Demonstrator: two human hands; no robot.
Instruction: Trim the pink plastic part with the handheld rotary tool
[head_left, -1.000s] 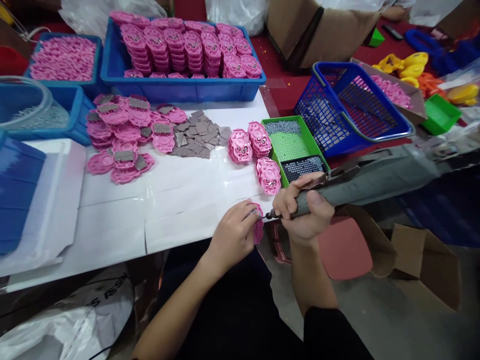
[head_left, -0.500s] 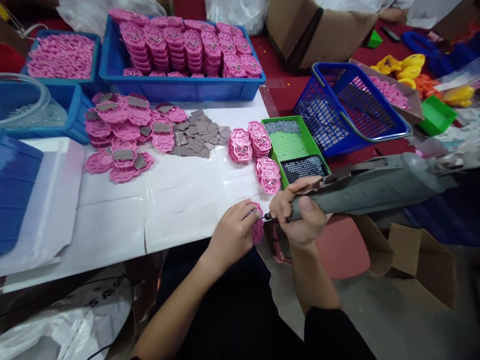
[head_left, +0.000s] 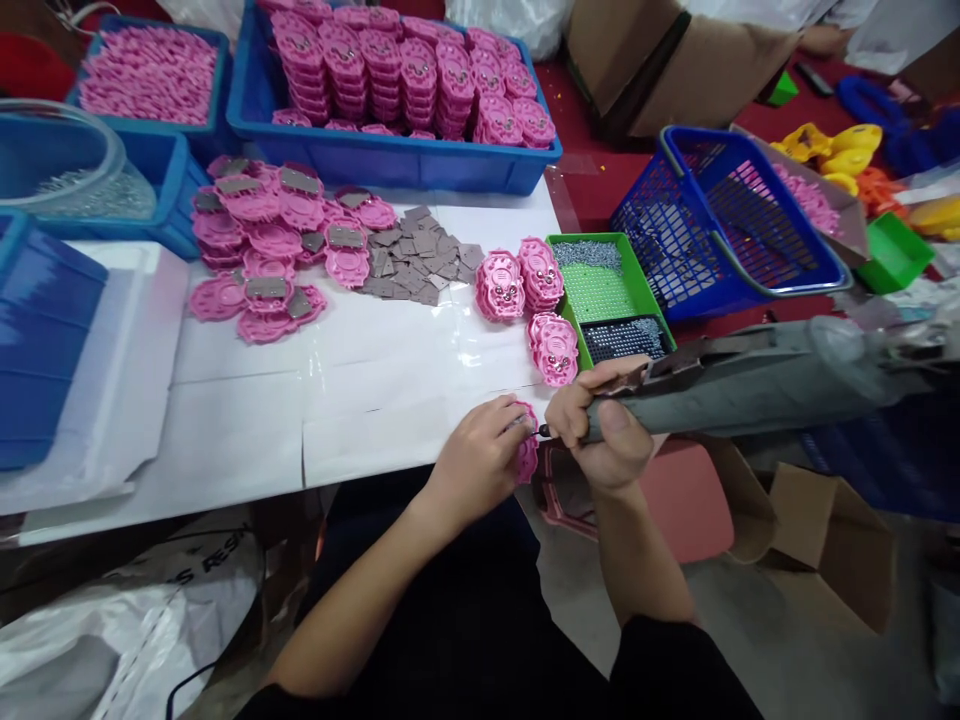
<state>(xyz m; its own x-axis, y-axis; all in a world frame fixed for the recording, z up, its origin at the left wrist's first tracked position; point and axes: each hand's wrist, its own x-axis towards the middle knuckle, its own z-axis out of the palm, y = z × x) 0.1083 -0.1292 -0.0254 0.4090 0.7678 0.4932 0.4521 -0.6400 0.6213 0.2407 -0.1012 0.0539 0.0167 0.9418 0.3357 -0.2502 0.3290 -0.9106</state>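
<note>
Left hand [head_left: 480, 462] grip pinching light, rigid pink plastic disc [head_left: 526, 456] by its rim at table's near edge; right hand [head_left: 604, 430] grip closed round grey power screwdriver [head_left: 750, 385].

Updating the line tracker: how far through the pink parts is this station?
Done, apparently: three short stacks beside the green tray, and the filled blue crate. In hand: left hand grips one pink piece at the table edge; right hand holds the grey driver, tip at it. Left: the loose pile with grey plates and grey squares.
</note>
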